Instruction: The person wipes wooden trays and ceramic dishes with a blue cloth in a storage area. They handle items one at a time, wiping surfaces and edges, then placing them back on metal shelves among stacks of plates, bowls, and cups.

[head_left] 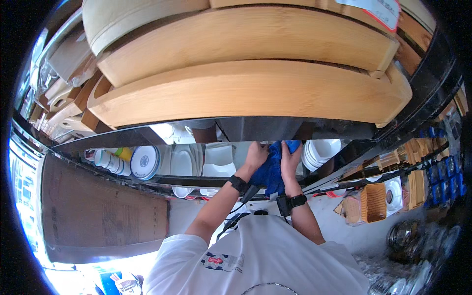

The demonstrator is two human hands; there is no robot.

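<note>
Both hands reach over a shelf below a stack of bamboo trays. A dark blue cloth (pixel 271 171) hangs bunched between them. My left hand (pixel 257 156) has its fingers curled at the cloth's left upper side. On the other side my right hand (pixel 291 158) grips the bunched cloth, thumb pointing up. White rectangular dishes (pixel 219 162) stand just left of my hands, and stacked white square bowls (pixel 321 153) lie close to the right. What the cloth covers is hidden.
Wooden trays (pixel 250 94) fill the upper shelf. Oval white plates (pixel 184 160), round blue-rimmed plates (pixel 145 162) and cups (pixel 110 162) stand along the shelf to the left. A large cardboard box (pixel 105 210) is at lower left; an orange basket (pixel 373 202) is at right.
</note>
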